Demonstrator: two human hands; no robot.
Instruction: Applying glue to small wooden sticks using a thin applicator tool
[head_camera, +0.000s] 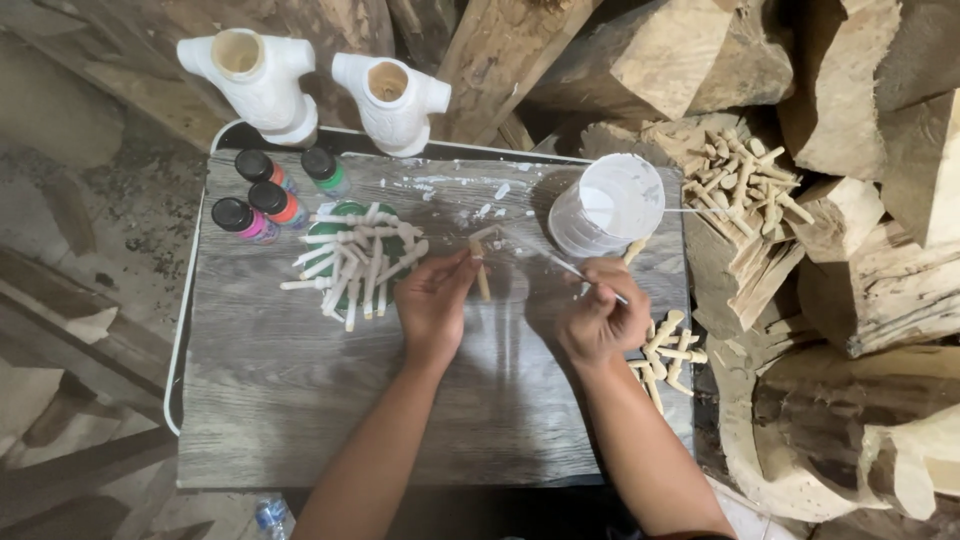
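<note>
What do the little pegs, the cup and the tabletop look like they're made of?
The pegs look like carved pale wood, this pile coated matte white. The cup seems translucent plastic, cloudy with white paint inside. The tabletop shows grey wood grain, probably a printed laminate over board, hard to confirm.

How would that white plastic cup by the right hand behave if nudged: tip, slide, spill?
The white plastic cup looks thin-walled and translucent, so probably light and easy to slide on the smooth grey board. It appears to hold white paint, which would likely slosh. A thin stick rests across its rim toward the wood blocks; a bump there could lever it over.
</note>
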